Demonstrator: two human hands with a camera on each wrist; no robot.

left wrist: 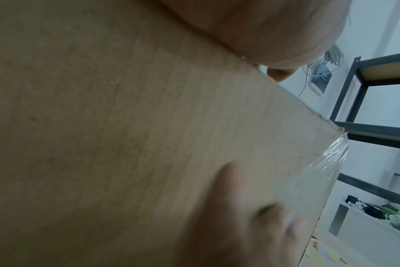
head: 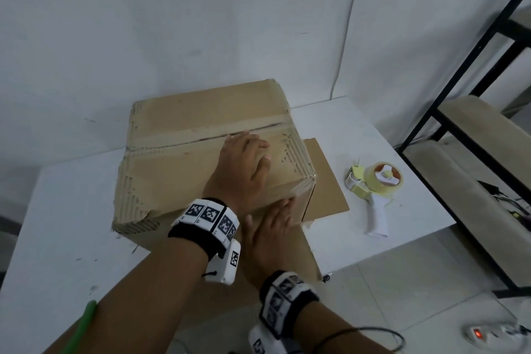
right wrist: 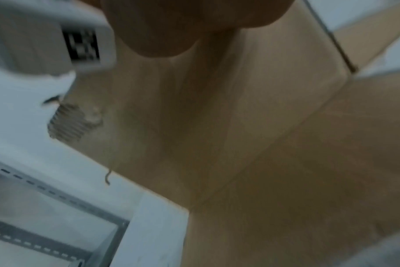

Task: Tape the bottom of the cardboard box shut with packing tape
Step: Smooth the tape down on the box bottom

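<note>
Box [head: 201,158] sits flaps-up on white table [head: 63,210], taped seam running across its top face. My left hand [head: 244,169] lies flat on top near right end of seam, fingers straight, gripping nothing. My right hand [head: 270,227] presses flat against near side wall just below the top edge, fingers extended, also holding nothing. Tape dispenser [head: 373,187] lies on table to the right, apart from both hands.

Soft, dim, bluish indoor light is seen throughout, with faint shadows. Straight lines are bent at the head view's edges. Both wrist views are blurred and out of focus.
</note>
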